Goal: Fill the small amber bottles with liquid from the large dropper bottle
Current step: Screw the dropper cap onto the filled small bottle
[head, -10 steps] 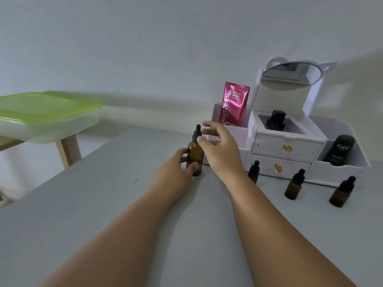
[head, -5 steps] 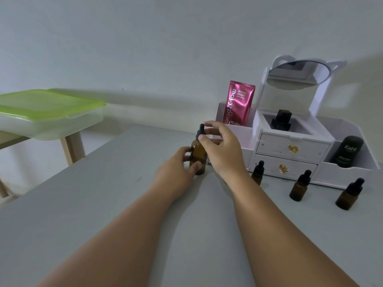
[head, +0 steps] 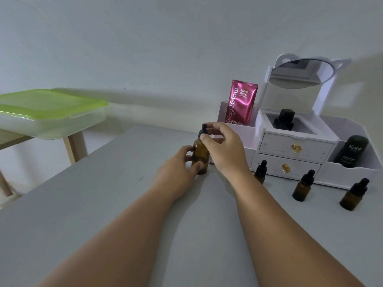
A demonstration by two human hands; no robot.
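From the head view, the large dropper bottle (head: 200,155) stands upright on the grey table (head: 87,204), just left of the white organiser (head: 290,150) at the far side. The left hand (head: 178,172) has its grip closed around the amber body of that bottle, thumb on the near side and fingers on the left. The right hand (head: 224,149) pinches the bottle's black dropper cap (head: 203,131) from the right, its grip closed on the cap between thumb and fingertips.

Three small amber bottles stand capped on the table in front of the organiser: one (head: 260,171) just right of the right wrist, one (head: 303,185) further right, and one (head: 353,194) furthest right and nearest.

The organiser holds a pink sachet (head: 241,102) on its left, a black bottle (head: 284,119) in the middle and a dark tube (head: 353,151) on the right, under a round mirror (head: 300,74). A green-lidded box (head: 49,112) sits far left.
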